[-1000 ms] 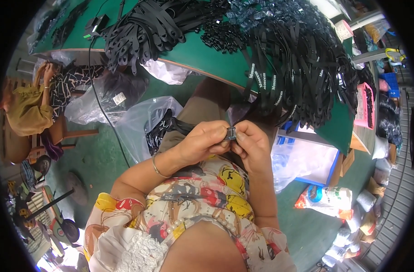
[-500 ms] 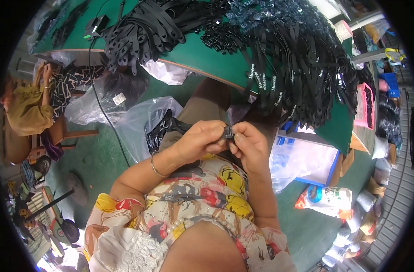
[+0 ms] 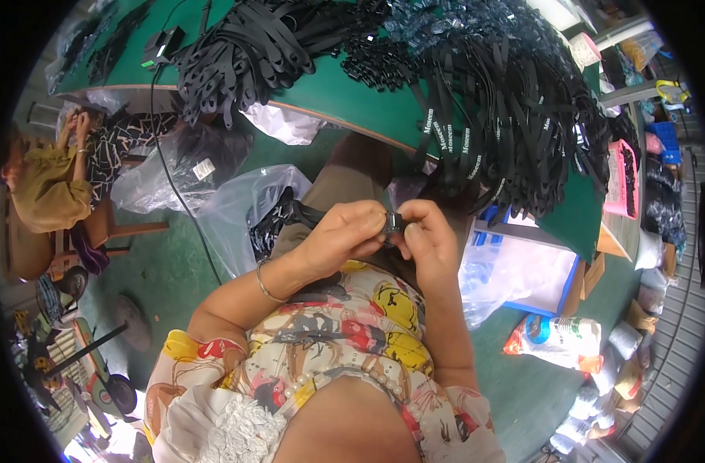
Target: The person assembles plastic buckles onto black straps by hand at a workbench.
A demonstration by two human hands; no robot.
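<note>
Buckle (image 3: 394,223), small and dark, sits over the trousers (image 3: 354,174), pinched by the left hand (image 3: 343,236) and right hand (image 3: 430,245). Its visible face has turned slightly since half a second ago, so the handling seems unfinished.

Down right of the fingers (image 3: 365,224), a red-and-white bag (image 3: 557,339) lies on the green floor (image 3: 514,397); nearer them, a blue-edged tray (image 3: 545,268); up far right, a blue crate (image 3: 666,133)! Leftward runs a black cable (image 3: 167,166), and beyond it, a seated person in olive (image 3: 53,185).
</note>
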